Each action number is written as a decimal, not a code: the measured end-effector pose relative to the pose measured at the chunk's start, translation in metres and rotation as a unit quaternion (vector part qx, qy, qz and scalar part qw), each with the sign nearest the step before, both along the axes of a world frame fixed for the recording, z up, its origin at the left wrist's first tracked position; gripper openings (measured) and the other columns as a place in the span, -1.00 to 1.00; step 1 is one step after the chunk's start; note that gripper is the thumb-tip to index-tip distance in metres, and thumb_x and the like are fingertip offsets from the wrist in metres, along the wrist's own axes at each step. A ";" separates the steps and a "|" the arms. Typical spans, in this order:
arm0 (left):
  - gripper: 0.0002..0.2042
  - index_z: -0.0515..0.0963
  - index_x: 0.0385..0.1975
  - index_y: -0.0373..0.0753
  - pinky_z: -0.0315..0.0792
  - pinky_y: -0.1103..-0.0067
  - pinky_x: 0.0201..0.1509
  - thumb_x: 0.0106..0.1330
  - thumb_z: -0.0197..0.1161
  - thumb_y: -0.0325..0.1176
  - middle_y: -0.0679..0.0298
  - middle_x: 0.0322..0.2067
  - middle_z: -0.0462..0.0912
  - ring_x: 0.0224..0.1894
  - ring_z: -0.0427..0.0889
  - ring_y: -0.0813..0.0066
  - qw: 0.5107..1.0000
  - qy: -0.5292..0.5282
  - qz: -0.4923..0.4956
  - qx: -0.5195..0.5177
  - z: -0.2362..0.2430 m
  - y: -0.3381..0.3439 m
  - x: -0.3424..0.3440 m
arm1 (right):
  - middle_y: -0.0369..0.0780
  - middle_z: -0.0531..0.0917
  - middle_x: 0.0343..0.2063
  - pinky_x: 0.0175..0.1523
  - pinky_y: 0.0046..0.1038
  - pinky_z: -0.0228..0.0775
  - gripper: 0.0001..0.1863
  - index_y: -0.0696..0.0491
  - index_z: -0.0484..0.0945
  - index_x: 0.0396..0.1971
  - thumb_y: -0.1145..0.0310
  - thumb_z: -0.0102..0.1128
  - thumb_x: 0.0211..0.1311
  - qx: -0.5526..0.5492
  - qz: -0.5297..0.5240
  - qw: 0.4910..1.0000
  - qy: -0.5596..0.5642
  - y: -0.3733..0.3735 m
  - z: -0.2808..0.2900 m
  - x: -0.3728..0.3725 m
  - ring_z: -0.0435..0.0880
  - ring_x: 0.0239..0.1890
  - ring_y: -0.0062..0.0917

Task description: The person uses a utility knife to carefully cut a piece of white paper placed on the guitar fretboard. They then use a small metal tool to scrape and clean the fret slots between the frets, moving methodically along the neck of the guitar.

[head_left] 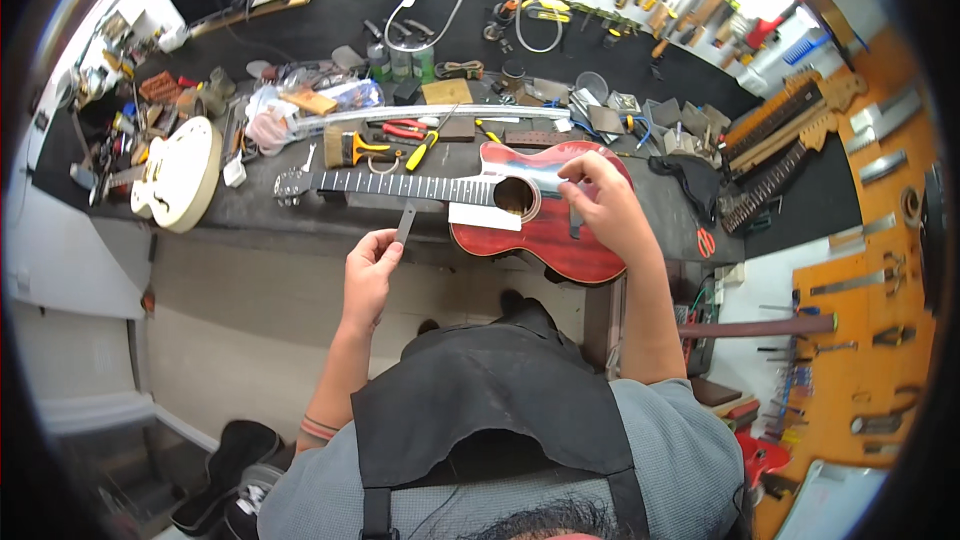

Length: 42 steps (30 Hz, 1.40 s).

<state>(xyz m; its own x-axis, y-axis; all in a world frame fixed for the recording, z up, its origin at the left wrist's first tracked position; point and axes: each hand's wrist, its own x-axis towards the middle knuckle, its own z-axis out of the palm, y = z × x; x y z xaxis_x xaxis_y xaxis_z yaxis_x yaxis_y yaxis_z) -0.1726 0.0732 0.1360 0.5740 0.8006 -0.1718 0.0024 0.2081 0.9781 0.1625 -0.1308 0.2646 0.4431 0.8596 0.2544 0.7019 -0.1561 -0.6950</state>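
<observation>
A red acoustic guitar [590, 258] lies on the bench, its neck [400, 185] pointing left. My left hand [370, 275] is closed on a flat grey metal strip [405, 223], held upright just in front of the neck. Over the guitar's body, to the right of the soundhole [515, 197], hovers my right hand [605, 200]. Its fingers are bent, with thumb and forefinger apart and nothing visible between them. A white rectangular card [485, 217] rests on the guitar's top along the fretboard's end. My right hand partly hides the bridge [575, 223].
Behind the neck lie a wide brush [350, 148], red-handled pliers [405, 129], a yellow screwdriver [422, 150] and a long metal straightedge [450, 111]. A cream guitar body [180, 175] is at left. Loose guitar necks [780, 180] and orange-handled scissors [706, 242] are at right.
</observation>
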 end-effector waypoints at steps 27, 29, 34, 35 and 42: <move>-0.88 0.72 -0.23 -0.32 0.53 0.35 -0.20 0.36 0.52 -0.65 0.19 -0.34 0.70 -0.30 0.65 0.24 0.837 0.292 0.255 0.386 -0.166 -0.045 0.267 | -0.13 0.72 -0.02 0.24 -0.04 0.60 -0.70 0.04 0.70 0.04 0.51 0.54 0.36 -0.040 0.509 0.860 -0.013 0.220 -0.257 0.195 0.74 0.14 -0.04; -0.87 0.72 -0.23 -0.31 0.52 0.36 -0.20 0.35 0.52 -0.66 0.20 -0.35 0.69 -0.31 0.63 0.26 0.835 0.301 0.250 0.387 -0.165 -0.044 0.268 | -0.15 0.72 -0.02 0.23 -0.06 0.59 -0.69 0.04 0.69 0.04 0.51 0.54 0.35 -0.002 0.519 0.854 -0.024 0.231 -0.269 0.190 0.75 0.13 -0.08; -0.82 0.71 -0.24 -0.20 0.49 0.27 -0.12 0.29 0.58 -0.58 0.27 -0.33 0.68 -0.26 0.64 0.19 0.830 0.324 0.246 0.380 -0.171 -0.043 0.269 | -0.22 0.70 -0.05 0.18 -0.10 0.57 -0.68 0.03 0.69 0.05 0.47 0.56 0.33 0.039 0.563 0.824 -0.048 0.252 -0.283 0.183 0.74 0.09 -0.16; -0.82 0.71 -0.25 -0.19 0.49 0.27 -0.12 0.28 0.59 -0.58 0.27 -0.33 0.68 -0.27 0.64 0.19 0.828 0.329 0.243 0.384 -0.170 -0.042 0.270 | -0.22 0.70 -0.06 0.18 -0.10 0.57 -0.67 0.02 0.69 0.04 0.46 0.56 0.33 0.039 0.571 0.818 -0.052 0.256 -0.283 0.183 0.74 0.08 -0.16; -0.78 0.72 -0.21 -0.28 0.45 0.41 -0.24 0.25 0.59 -0.70 0.23 -0.34 0.72 -0.35 0.58 0.29 0.811 0.350 0.235 0.405 -0.170 -0.043 0.269 | -0.23 0.72 -0.04 0.13 -0.13 0.57 -0.67 0.00 0.72 -0.01 0.46 0.63 0.28 0.037 0.612 0.788 -0.062 0.267 -0.290 0.181 0.73 0.03 -0.17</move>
<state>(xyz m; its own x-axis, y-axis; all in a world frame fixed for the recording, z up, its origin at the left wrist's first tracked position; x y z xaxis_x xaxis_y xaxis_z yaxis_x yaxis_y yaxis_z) 0.0959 0.0297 -0.0337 0.1606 0.9159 0.3679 0.7236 -0.3627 0.5872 0.3436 0.1358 -0.0249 -0.7378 0.6046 0.3002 0.3584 0.7277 -0.5848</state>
